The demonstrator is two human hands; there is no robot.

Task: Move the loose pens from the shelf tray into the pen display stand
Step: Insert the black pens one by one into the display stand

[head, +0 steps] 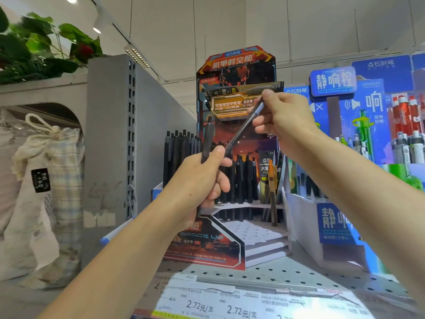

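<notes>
a green plant (pixel 34 49) sits on top at the upper left. below it stands a tied cloth bag (pixel 43 180). a blue display (pixel 368 134) of coloured pens stands at the right, and price labels (pixel 230 305) line the shelf edge.

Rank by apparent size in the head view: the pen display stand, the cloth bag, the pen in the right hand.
1. pen display stand
2. cloth bag, nearer the camera, so unsure against the stand
3. pen held by the right hand
</notes>
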